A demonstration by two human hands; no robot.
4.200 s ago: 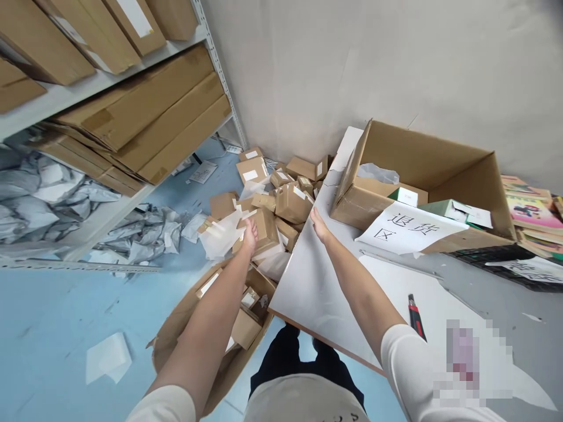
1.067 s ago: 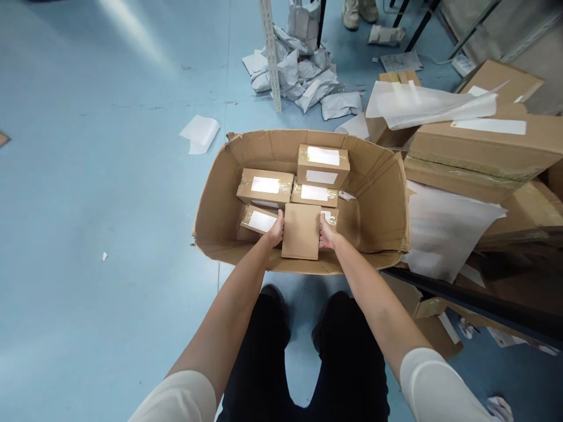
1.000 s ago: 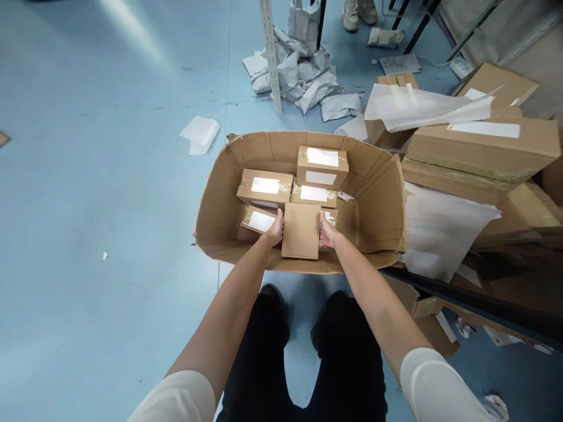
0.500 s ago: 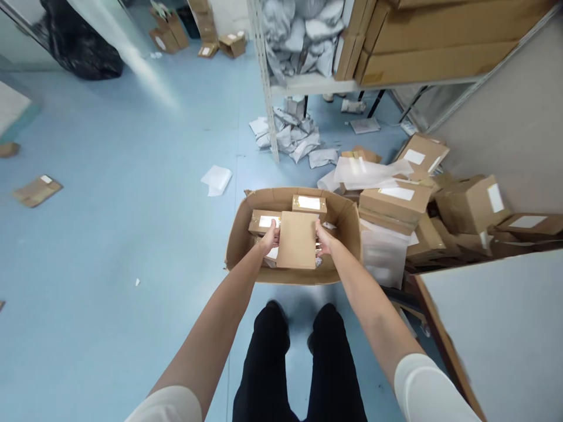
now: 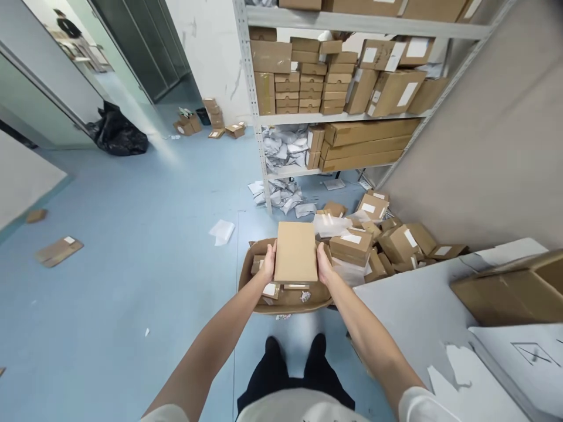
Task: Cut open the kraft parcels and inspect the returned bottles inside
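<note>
A plain brown cardboard parcel [image 5: 295, 252] is held up in front of me, flat face toward the camera. My left hand [image 5: 267, 264] grips its left edge and my right hand [image 5: 324, 265] grips its right edge. Below the parcel, on the blue floor, sits a large open carton [image 5: 246, 281] with several small labelled parcels inside, mostly hidden behind the held one.
A pile of small parcels [image 5: 378, 237] lies on the floor to the right, against the wall. A metal shelf rack [image 5: 334, 117] loaded with boxes stands ahead. A white table [image 5: 422, 310] with an open carton [image 5: 514, 290] is at my right. Paper scraps litter the floor [image 5: 132, 234].
I have stood up from the open carton, lifting the plain parcel out of it with both hands. The view rose from the carton to the shelves and room.
</note>
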